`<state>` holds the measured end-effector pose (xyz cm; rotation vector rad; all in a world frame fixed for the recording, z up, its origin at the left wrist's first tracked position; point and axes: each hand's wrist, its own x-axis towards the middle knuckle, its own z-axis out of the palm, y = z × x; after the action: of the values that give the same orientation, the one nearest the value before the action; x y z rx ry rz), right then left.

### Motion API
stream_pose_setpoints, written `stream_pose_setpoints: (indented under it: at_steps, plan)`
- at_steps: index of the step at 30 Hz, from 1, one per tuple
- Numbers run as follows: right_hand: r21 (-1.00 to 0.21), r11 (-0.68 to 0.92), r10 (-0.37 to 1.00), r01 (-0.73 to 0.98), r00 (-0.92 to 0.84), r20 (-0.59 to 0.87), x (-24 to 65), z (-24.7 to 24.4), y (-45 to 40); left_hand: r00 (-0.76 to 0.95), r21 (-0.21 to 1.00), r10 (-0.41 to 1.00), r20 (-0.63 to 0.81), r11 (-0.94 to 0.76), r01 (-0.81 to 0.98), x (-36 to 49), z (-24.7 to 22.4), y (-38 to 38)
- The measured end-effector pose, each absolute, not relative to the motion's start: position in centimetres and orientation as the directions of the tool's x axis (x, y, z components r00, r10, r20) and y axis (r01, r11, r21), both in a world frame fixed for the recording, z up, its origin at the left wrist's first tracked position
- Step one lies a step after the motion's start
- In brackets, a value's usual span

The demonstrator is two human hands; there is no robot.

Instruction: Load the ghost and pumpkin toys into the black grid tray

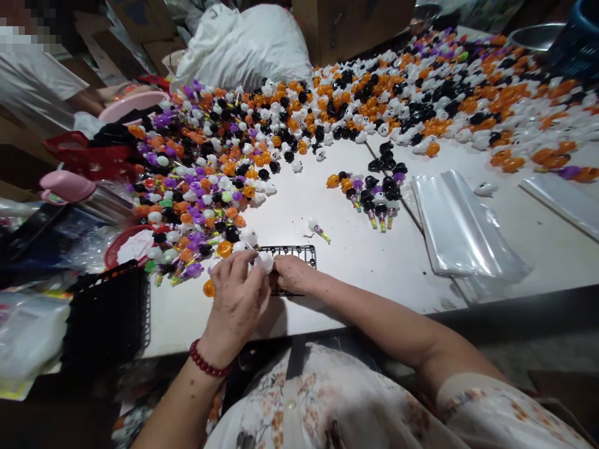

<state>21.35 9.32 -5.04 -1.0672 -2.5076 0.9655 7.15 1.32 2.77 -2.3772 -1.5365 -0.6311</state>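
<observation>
My left hand (238,293), with a dark red bead bracelet at its wrist, has its fingers curled around a small white piece (264,262). Beside it, my right hand (292,274) is closed over a black grid tray (306,252); what its fingertips hold is hidden. The tray lies at the front edge of the white table (355,268). Orange pieces (224,249) sit just left of my left hand. Beyond the tray lies one white-topped piece with a colourful stem (321,233).
Mixed orange, black, white and purple pieces (365,100) are heaped along the back and left. Clear plastic bags (463,224) lie right. Stacked black trays (110,312), a red basket (112,252) and a pink-lidded bottle (70,187) stand left. A person in white (32,81) is at far left.
</observation>
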Motion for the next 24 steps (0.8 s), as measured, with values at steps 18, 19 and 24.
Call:
stream_pose_setpoints:
  at_steps: [18, 19, 24]
  plan:
    - [-0.680, 0.530, 0.679, 0.506, -0.734, -0.016, 21.6, -4.7, 9.6, 0.385, 0.095, 0.805, 0.452, -0.472, 0.876, 5.5, 1.4, 1.9]
    - [-0.681, 0.524, 0.689, 0.511, -0.724, -0.013, 21.6, -4.7, 9.5, 0.419, 0.077, 0.785, 0.456, -0.504, 0.860, 5.5, 1.5, 2.0]
    - [-0.635, 0.584, 0.661, 0.506, -0.750, 0.011, 21.5, -5.2, 9.2, 0.471, 0.023, 0.710, 0.524, -0.564, 0.825, 4.7, 1.0, 2.7]
